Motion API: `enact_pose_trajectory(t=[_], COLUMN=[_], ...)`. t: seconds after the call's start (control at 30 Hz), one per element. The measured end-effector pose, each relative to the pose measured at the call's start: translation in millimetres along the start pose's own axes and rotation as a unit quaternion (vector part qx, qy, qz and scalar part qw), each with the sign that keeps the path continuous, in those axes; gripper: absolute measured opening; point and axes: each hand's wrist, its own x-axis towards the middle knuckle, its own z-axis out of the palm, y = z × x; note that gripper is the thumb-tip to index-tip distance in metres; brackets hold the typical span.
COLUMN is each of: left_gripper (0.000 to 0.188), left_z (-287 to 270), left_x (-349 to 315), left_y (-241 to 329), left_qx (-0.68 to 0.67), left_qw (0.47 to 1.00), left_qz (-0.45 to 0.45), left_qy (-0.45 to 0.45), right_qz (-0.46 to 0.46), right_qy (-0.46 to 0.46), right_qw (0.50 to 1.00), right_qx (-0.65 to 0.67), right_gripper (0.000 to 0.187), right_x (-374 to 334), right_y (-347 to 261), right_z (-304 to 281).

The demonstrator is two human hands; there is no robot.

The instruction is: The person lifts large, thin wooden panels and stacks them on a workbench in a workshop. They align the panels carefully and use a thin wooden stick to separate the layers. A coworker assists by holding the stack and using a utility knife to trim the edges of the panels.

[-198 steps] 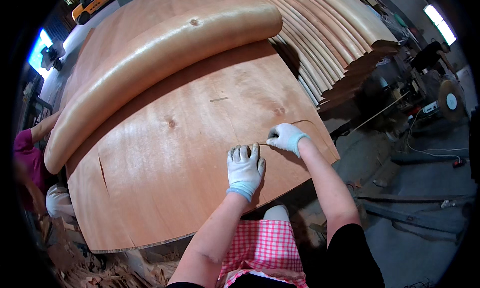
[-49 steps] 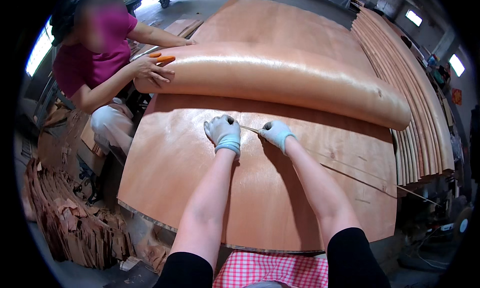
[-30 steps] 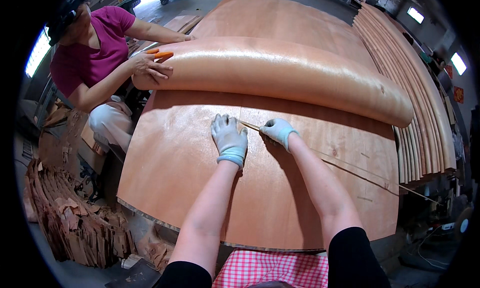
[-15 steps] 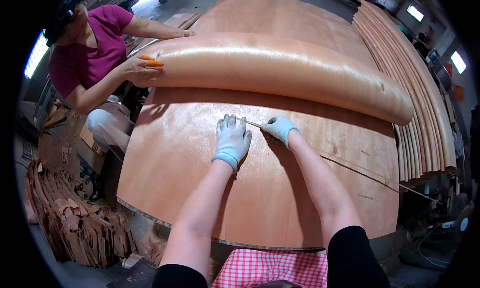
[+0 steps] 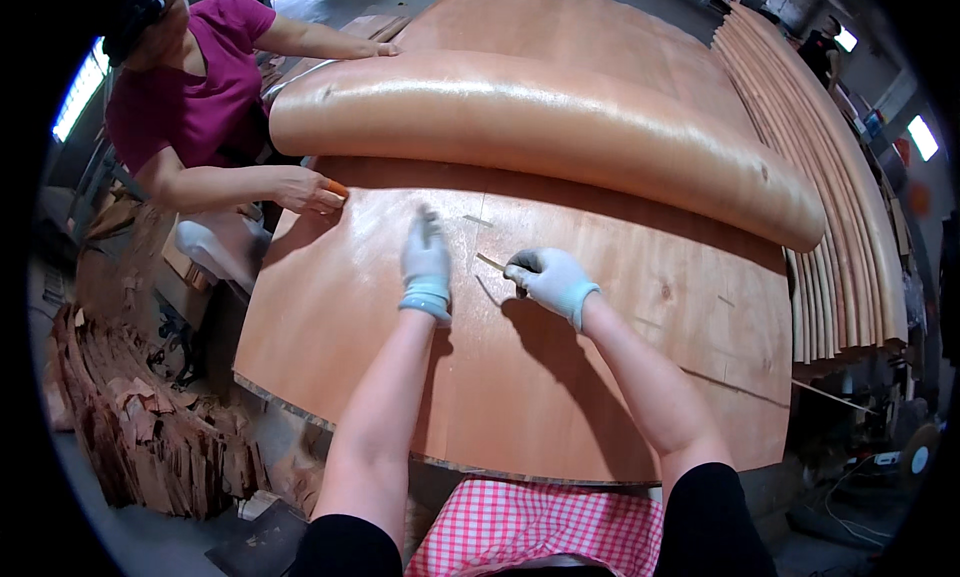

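My right hand [image 5: 548, 280], in a pale glove with a light-blue cuff, pinches a narrow strip of brown tape [image 5: 488, 262] just above a broad wooden veneer sheet [image 5: 560, 407]. The free end of the strip points left. My left hand [image 5: 427, 262], gloved the same way, is over the sheet to the left of the strip. Its fingers are stretched forward, blurred by motion, with nothing seen in them. Beyond my left fingers a short piece of tape [image 5: 478, 220] lies across a fine seam. More short pieces, one a tape mark [image 5: 725, 301], lie to the right.
A big rolled-over veneer [image 5: 540, 127] spans the far side. At left a co-worker's hand [image 5: 312, 191], with orange finger covers, touches the sheet. Stacked wavy sheets [image 5: 830, 197] stand at right, torn veneer scraps [image 5: 160, 417] at lower left. A thin strip [image 5: 835, 397] extends past the right edge.
My left hand has lifted from the seam and moved left, uncovering a tape piece. My right hand has drawn slightly nearer with the strip. The co-worker's near hand went from the roll to the sheet.
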Motion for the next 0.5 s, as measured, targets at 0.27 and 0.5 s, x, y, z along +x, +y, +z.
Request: enact_pose_trajectory(t=[0.27,0.5], left_gripper=[0.087,0.106], left_z=[-38,-35], left_x=[-52,-61], left_y=[0,22], left_qx=[0.35,0.442], left_qw=[0.933,0.892], left_qz=[-0.046,-0.093], left_qy=[0.075,-0.015], right_qz=[0.066,0.165], right_qy=[-0.099,-0.11], right_qw=[0.993,0.978], right_qx=[-0.006,0.071], right_gripper=[0.025,0.026], right_x=[16,7], right_y=[-9,1], right_z=[33,34])
